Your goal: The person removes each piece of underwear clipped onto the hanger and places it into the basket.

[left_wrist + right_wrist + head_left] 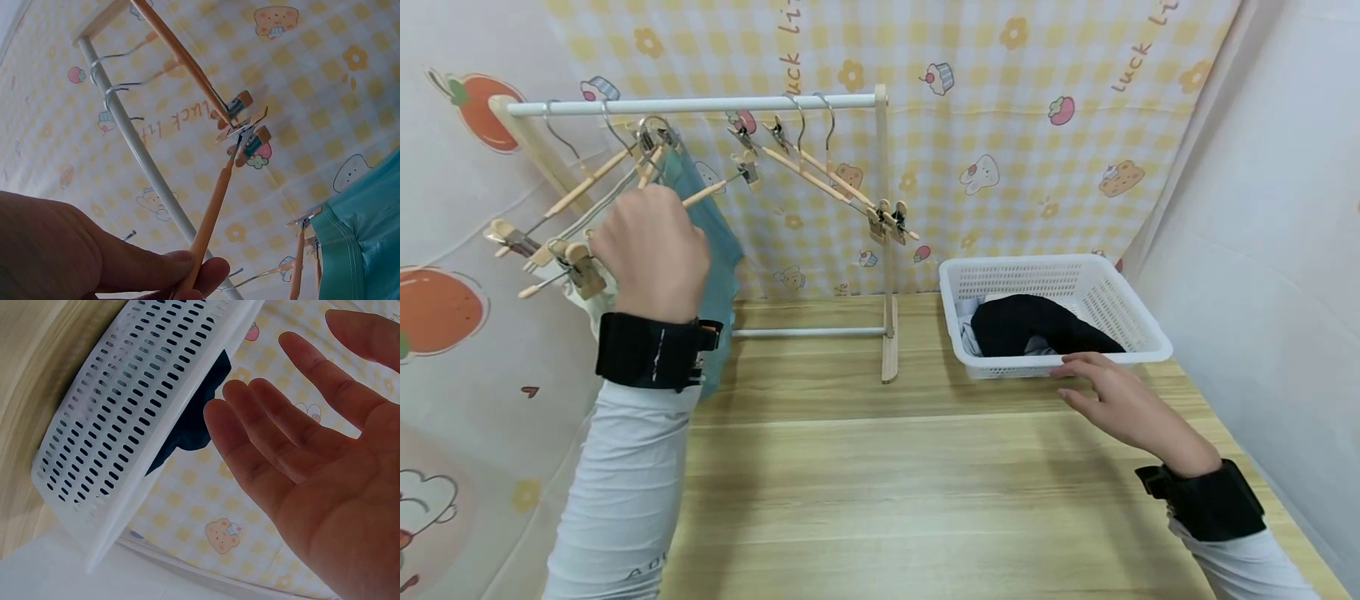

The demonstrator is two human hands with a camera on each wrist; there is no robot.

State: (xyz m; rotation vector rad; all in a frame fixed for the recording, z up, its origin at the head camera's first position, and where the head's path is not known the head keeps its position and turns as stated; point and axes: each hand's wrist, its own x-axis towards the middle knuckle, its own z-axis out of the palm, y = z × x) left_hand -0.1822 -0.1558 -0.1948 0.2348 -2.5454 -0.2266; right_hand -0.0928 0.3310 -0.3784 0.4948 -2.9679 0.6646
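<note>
One white perforated basket (1120,321) stands on the wooden table (880,483) at its right rear, close to the table's right edge and the white wall beside it. The basket contains one black garment (1037,325), which lies over pale cloth visible at the front left corner; how many pale pieces are there cannot be determined. The right hand (1120,400) hovers at the basket's near rim, fingers straight and spread, holding nothing; the right wrist view confirms an open palm (325,450) just beside the basket wall (125,425). One small clothes rack (883,250) with a white rail (700,105) stands at the table's left rear. Several wooden clip hangers hang from the rail: two at the right end (835,183) are empty, and a cluster hangs at the left end, where the exact count cannot be determined. One teal garment (715,242) hangs at the left end. The left hand (651,250) is raised at that cluster, and in the left wrist view its thumb and fingertips (187,272) pinch the bar of one wooden hanger (212,212). The centre and front of the table surface are unobstructed between the two arms.
</note>
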